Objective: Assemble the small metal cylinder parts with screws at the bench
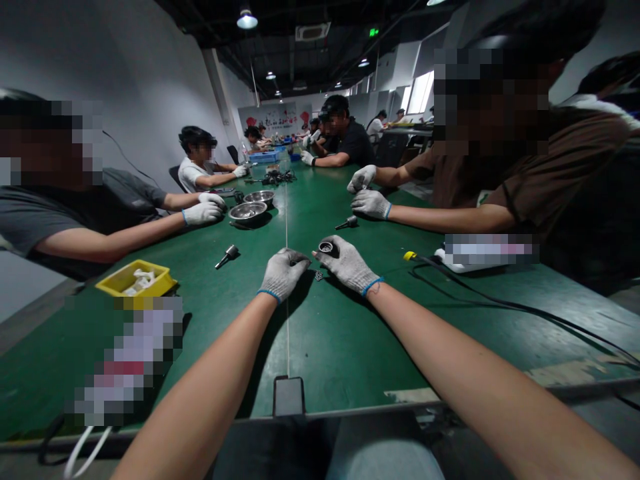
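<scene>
Both my hands wear grey knit gloves and rest on the green table [330, 333]. My right hand [347, 265] grips a small round metal part [327, 247] with a dark hollow centre, held at the fingertips. My left hand [283, 272] is curled shut beside it, fingers pinched together; what it holds is hidden. A tiny dark piece [319, 275] lies on the table between the two hands.
A small metal tool [227, 255] lies to the left, another [347, 223] farther ahead. Two steel bowls [249, 211] stand beyond. A yellow tray [135, 279] sits at left, a black cable [500, 303] at right. Gloved co-workers sit along both sides.
</scene>
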A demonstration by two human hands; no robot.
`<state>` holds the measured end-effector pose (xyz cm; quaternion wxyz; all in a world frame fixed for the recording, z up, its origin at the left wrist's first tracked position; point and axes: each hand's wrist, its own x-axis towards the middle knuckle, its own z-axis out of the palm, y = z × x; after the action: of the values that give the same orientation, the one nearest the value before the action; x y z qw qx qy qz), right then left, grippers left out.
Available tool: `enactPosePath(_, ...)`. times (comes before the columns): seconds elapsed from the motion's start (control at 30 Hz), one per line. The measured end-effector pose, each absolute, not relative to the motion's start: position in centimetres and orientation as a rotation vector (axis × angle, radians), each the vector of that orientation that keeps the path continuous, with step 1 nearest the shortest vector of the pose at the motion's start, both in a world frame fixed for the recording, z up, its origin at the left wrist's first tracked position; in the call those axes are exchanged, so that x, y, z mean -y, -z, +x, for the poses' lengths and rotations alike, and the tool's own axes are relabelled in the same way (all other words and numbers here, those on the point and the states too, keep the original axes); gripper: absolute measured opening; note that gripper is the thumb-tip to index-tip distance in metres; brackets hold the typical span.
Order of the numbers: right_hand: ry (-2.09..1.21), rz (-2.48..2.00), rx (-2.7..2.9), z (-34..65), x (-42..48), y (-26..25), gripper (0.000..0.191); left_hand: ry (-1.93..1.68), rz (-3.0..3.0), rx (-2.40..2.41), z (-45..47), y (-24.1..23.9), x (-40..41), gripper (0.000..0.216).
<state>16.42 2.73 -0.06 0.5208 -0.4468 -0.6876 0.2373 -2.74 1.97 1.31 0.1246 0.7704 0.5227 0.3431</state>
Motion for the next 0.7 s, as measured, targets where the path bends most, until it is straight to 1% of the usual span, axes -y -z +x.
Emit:
enactPosePath(0.13,-0.612,-1.079,1.646,16.5,-3.0,0.4,0.039,-1.135,2.198,-1.508,-2.5,-1.6,-1.6,0.019)
enactPosePath(0.3,-0.623,-1.021,1.703,16.5,-3.2,0.4,0.029,-1.337,2.143,-1.424,-2.2,-2.1,-0.9,0.014)
enactPosePath(0.43,-0.624,-1.011,1.737,16.2,-3.0,0.6,0.021,-1.425,2.149,-1.416,-2.1,-2.6,-0.5,0.013)
enactPosePath(0.7,-0.565,-1.039,1.821,16.0,-3.2,1.4,0.035,-1.406,2.231,-1.451,-1.0,-2.5,0.2,0.012)
